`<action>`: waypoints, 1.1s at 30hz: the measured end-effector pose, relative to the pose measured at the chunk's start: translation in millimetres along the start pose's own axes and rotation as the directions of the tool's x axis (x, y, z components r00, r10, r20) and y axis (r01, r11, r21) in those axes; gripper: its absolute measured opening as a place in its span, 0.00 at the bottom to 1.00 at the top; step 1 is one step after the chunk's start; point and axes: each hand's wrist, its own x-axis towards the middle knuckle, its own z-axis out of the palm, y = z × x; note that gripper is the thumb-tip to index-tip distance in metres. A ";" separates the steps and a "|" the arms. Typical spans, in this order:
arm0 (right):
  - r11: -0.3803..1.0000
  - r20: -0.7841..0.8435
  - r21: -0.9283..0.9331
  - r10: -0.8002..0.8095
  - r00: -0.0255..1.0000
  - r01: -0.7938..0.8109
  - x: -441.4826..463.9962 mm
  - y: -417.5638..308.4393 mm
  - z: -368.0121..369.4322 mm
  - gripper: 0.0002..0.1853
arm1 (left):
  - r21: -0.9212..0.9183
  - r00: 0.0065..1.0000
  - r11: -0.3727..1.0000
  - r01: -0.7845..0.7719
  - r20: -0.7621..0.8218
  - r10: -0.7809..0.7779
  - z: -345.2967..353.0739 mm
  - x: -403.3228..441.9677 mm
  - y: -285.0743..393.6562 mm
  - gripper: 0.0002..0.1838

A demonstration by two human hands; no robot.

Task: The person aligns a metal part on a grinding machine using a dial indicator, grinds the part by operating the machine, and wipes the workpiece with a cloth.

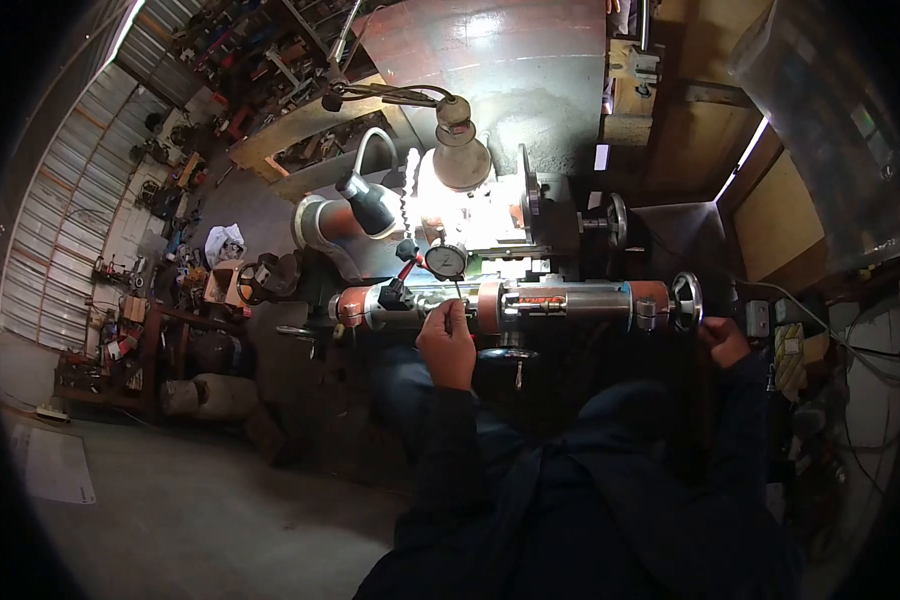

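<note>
A round white-faced dial indicator (pixel 446 262) hangs on a jointed black holder (pixel 400 290) above a long machine table (pixel 600 303). My left hand (pixel 446 348) is closed in a pinch just below the dial, its fingertips at the thin stem that comes down from it. To the right, the curled fingers of my right hand (pixel 725 342) are at the lower right rim of a shiny handwheel (pixel 687 302) on the table's end. The exact grip there is partly hidden. A brown ring-shaped part (pixel 488 308) stands just right of my left hand.
A bright work lamp (pixel 370 205) lights the machine's middle. Another handwheel (pixel 617 222) stands farther back on the right. Below the table is a small crank wheel (pixel 510 355). Tools and metal parts crowd the left floor; cables (pixel 820 320) run at the right.
</note>
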 end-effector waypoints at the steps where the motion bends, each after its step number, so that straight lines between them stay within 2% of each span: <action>1: 0.999 0.073 -0.004 0.047 0.996 -0.047 0.1 1.0 -2.2 0.10 | 0.019 1.000 1.000 -0.005 0.014 0.005 -1.8 0.1 0.0 0.12; 3: 0.990 0.219 -0.020 0.138 0.966 -0.137 8.2 -39.2 -10.0 0.10 | 0.058 0.999 0.998 -0.018 0.041 0.015 -4.9 1.9 0.0 0.14; 6: 0.984 0.148 -0.134 0.139 0.979 -0.119 9.0 -29.2 -6.0 0.08 | 0.101 0.994 0.992 -0.074 0.083 0.066 -9.4 4.4 6.2 0.13; 9: 0.986 0.137 -0.104 0.143 0.980 -0.130 9.6 -31.9 -3.6 0.08 | 0.256 0.967 0.933 -0.252 0.114 0.230 -10.6 6.3 12.8 0.10; 12: 0.982 0.196 -0.056 0.189 0.962 -0.181 11.3 -31.7 -5.4 0.12 | 0.427 0.978 0.880 -0.208 0.118 0.174 1.9 1.8 21.9 0.11; 15: 0.985 0.192 -0.050 0.172 0.966 -0.166 10.8 -28.1 -4.6 0.13 | 0.466 0.996 0.880 -0.091 0.054 0.074 10.8 -0.4 31.9 0.13; 18: 0.996 0.126 -0.012 0.094 0.988 -0.093 9.3 -23.8 -0.1 0.10 | 0.314 0.982 0.930 -0.190 0.081 0.173 6.5 1.7 18.5 0.12; 21: 0.994 0.148 -0.043 0.101 0.984 -0.096 10.3 -30.3 -3.0 0.10 | 0.175 0.957 0.948 -0.265 0.171 0.236 -3.2 7.5 10.9 0.11; 24: 0.998 0.140 -0.039 0.062 0.988 -0.057 11.3 -23.9 -2.1 0.10 | 0.147 0.939 0.946 -0.288 0.240 0.248 -9.7 12.8 9.2 0.11; 30: 0.991 0.163 -0.052 0.129 0.978 -0.122 11.3 -17.8 -2.7 0.09 | 0.121 0.909 0.940 -0.317 0.322 0.265 -14.8 21.1 2.8 0.11; 33: 0.994 0.169 -0.099 0.065 0.983 -0.049 14.0 -2.7 -1.9 0.09 | 0.078 0.889 0.953 -0.293 0.388 0.242 -21.1 25.3 7.4 0.10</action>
